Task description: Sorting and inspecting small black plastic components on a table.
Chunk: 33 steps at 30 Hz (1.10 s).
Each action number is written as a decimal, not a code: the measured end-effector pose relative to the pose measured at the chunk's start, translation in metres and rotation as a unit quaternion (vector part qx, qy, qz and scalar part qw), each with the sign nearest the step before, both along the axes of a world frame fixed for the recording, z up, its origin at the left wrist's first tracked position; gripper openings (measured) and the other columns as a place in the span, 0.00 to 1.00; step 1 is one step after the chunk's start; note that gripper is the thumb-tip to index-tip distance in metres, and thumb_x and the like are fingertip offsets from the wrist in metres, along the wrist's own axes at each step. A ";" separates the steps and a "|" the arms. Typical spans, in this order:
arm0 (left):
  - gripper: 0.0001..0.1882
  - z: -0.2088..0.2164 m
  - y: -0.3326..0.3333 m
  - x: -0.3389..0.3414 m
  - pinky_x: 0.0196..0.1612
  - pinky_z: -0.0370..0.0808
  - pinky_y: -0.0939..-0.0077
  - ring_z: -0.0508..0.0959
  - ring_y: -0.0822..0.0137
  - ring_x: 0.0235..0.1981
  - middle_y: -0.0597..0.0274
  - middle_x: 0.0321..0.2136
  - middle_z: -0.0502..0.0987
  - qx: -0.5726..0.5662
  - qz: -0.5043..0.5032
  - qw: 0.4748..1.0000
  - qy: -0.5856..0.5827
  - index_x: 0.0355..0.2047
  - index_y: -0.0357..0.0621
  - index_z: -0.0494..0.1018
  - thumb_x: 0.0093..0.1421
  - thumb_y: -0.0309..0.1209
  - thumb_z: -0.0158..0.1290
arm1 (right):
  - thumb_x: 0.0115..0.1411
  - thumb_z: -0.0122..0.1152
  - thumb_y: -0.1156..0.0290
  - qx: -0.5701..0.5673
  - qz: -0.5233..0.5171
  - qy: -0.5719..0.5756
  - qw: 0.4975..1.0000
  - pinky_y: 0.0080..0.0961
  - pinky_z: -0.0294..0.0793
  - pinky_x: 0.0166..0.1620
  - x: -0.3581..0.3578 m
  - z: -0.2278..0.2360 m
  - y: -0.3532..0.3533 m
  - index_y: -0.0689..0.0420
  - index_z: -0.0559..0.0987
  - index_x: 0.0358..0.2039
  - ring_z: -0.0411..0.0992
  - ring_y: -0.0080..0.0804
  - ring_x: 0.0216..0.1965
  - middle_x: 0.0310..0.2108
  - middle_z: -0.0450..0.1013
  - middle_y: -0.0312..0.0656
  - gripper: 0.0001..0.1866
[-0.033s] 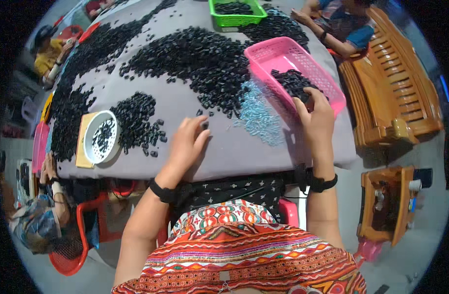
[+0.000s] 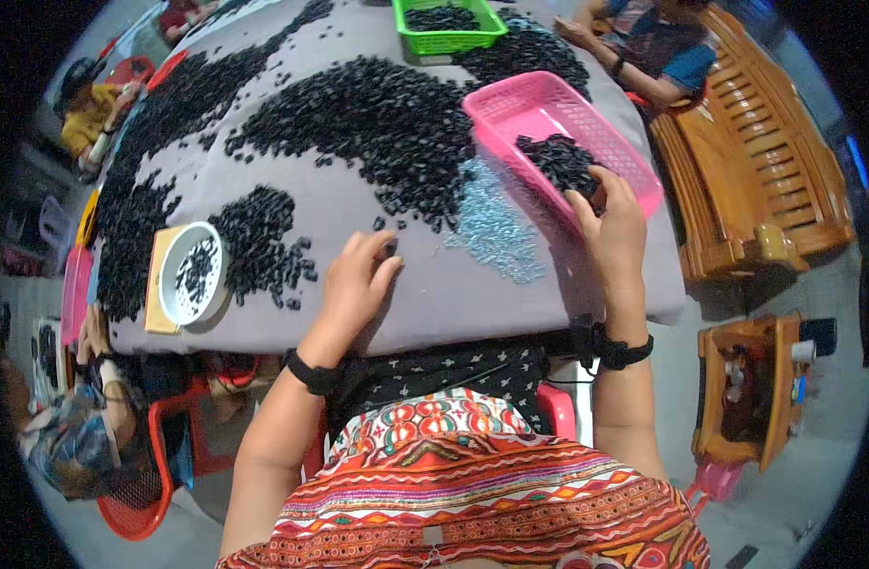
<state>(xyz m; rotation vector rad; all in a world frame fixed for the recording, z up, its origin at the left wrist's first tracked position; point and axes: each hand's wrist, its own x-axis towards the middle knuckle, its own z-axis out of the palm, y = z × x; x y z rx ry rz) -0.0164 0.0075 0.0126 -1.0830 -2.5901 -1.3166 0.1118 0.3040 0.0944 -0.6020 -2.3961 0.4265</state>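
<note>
My left hand [image 2: 352, 283] is over the cloth near the table's front edge, its thumb and forefinger closed on a small black piece [image 2: 389, 247]. Beyond it spreads a large heap of similar black pieces [image 2: 359, 104]. At the near right side of a pink basket [image 2: 510, 156], my right hand [image 2: 613, 223] curls its fingers in over the rim. Black pieces [image 2: 560, 163] lie inside, against those fingers. Something dark shows between thumb and forefinger, but I cannot tell whether it is held or lies behind. Pale blue slender pieces [image 2: 496, 228] are scattered left of the basket.
A white bowl [image 2: 213, 284] with some black pieces stands on a yellowish board [image 2: 159, 284] at the left. A green basket [image 2: 453, 41] is at the far side. Other people sit around the table; a wooden bench [image 2: 738, 161] stands at the right.
The view has shifted slightly. Both hands keep nearly the same place, and the black piece in my left fingers has turned a little.
</note>
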 end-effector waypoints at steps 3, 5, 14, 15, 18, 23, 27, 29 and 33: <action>0.12 -0.003 0.002 0.003 0.33 0.73 0.72 0.77 0.61 0.30 0.56 0.31 0.74 -0.056 -0.001 0.997 0.052 0.43 0.43 0.76 0.59 0.28 0.58 | 0.54 0.69 0.65 0.070 0.010 0.052 0.996 0.39 0.74 0.43 0.012 -0.009 0.014 0.58 0.76 0.50 0.74 0.47 0.42 0.42 0.72 0.48 0.23; 0.10 -0.004 -0.001 0.004 0.34 0.73 0.72 0.77 0.61 0.29 0.56 0.30 0.74 -0.044 0.031 0.998 0.040 0.41 0.42 0.77 0.59 0.27 0.59 | 0.54 0.68 0.68 0.022 0.036 0.081 0.996 0.40 0.74 0.44 0.018 -0.008 -0.003 0.59 0.77 0.48 0.74 0.49 0.42 0.43 0.71 0.48 0.21; 0.07 0.002 0.008 0.008 0.32 0.71 0.75 0.74 0.66 0.26 0.58 0.27 0.73 -0.011 0.039 0.999 0.004 0.36 0.38 0.77 0.57 0.24 0.59 | 0.50 0.71 0.69 -0.064 0.184 -0.105 0.975 0.44 0.75 0.45 0.046 -0.035 -0.046 0.59 0.67 0.54 0.72 0.55 0.45 0.49 0.67 0.53 0.32; 0.07 0.003 0.008 0.008 0.32 0.71 0.76 0.74 0.66 0.26 0.58 0.27 0.72 -0.008 0.041 0.999 0.001 0.37 0.38 0.77 0.57 0.24 0.59 | 0.50 0.71 0.69 -0.063 0.186 -0.103 0.975 0.44 0.75 0.45 0.045 -0.039 -0.044 0.59 0.67 0.54 0.72 0.55 0.45 0.49 0.67 0.53 0.32; 0.06 0.003 0.008 0.007 0.30 0.72 0.74 0.76 0.64 0.26 0.58 0.27 0.73 -0.022 0.047 0.999 0.000 0.35 0.40 0.76 0.57 0.25 0.59 | 0.50 0.70 0.73 -0.089 0.200 -0.110 0.970 0.45 0.75 0.45 0.038 -0.045 -0.043 0.60 0.68 0.55 0.72 0.56 0.45 0.45 0.67 0.53 0.31; 0.06 0.005 0.006 0.007 0.29 0.70 0.73 0.75 0.64 0.25 0.58 0.25 0.72 -0.008 0.056 0.998 0.001 0.35 0.40 0.77 0.57 0.25 0.59 | 0.53 0.67 0.73 -0.122 0.231 -0.155 0.953 0.44 0.73 0.47 0.009 -0.049 -0.053 0.57 0.68 0.57 0.71 0.55 0.47 0.48 0.68 0.51 0.31; 0.06 0.003 0.004 0.006 0.28 0.70 0.73 0.75 0.64 0.25 0.58 0.25 0.72 -0.023 0.056 0.998 -0.014 0.35 0.41 0.77 0.57 0.26 0.59 | 0.53 0.67 0.71 -0.120 0.263 -0.094 0.953 0.44 0.74 0.46 0.003 -0.040 -0.046 0.59 0.69 0.54 0.72 0.54 0.45 0.46 0.68 0.51 0.28; 0.06 0.006 0.003 0.007 0.28 0.70 0.73 0.75 0.64 0.25 0.58 0.26 0.72 -0.036 0.055 0.998 -0.023 0.35 0.41 0.77 0.57 0.26 0.59 | 0.52 0.68 0.72 -0.103 0.256 -0.068 0.959 0.44 0.74 0.45 0.007 -0.036 -0.037 0.60 0.69 0.53 0.72 0.54 0.44 0.44 0.68 0.52 0.27; 0.07 0.013 0.008 0.011 0.29 0.71 0.72 0.75 0.63 0.25 0.59 0.26 0.72 -0.033 0.052 0.998 -0.006 0.36 0.41 0.77 0.56 0.26 0.59 | 0.52 0.69 0.68 -0.021 0.194 -0.058 0.979 0.43 0.73 0.50 0.011 -0.045 -0.027 0.62 0.69 0.54 0.71 0.56 0.49 0.51 0.68 0.56 0.30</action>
